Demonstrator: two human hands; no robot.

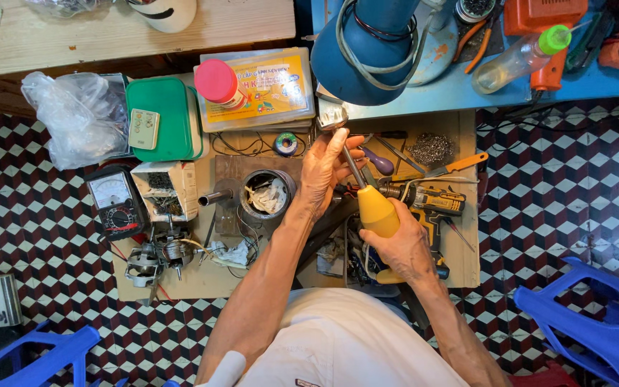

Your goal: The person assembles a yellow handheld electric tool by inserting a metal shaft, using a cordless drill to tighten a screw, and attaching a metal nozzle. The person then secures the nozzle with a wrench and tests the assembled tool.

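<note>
Right hand: fingers closed around the yellow handle of one screwdriver, shaft angled up. Left hand: fingers closed on one small metal part at the shaft's tip, above the low wooden surface. Nearby: one cordless drill, one analog multimeter.

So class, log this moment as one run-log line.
left hand: holds small metal part | right hand: grips yellow-handled screwdriver, tip at part | nearby: cordless drill, multimeter
</note>
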